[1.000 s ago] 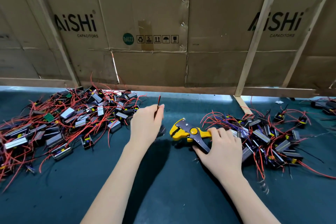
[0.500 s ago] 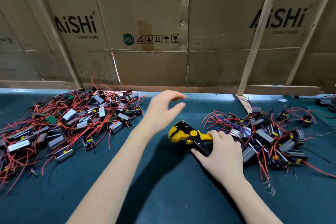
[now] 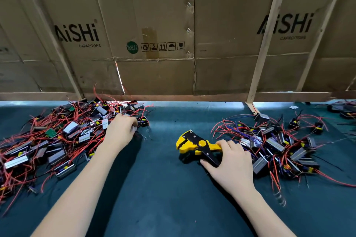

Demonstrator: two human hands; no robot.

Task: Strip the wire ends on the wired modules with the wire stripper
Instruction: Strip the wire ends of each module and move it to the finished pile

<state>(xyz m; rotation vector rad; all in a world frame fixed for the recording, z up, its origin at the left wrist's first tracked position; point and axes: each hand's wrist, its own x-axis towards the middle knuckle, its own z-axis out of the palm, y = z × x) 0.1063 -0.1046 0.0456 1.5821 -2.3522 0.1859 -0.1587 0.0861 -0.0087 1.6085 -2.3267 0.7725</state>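
Head view: the right hand (image 3: 231, 163) grips the wire stripper (image 3: 198, 146) on the mat, while the left hand (image 3: 120, 132), fingers curled, pinches a module at the left pile's (image 3: 57, 136) edge; risk: tangled red leads dragging neighbouring modules along.

The wire stripper (image 3: 198, 145) at centre is yellow and black. The modules (image 3: 73, 127) at left carry red wires, silver faces and yellow bits. The desk (image 3: 163, 188) is dark teal; brown cardboard (image 3: 154, 25) above bears black print.
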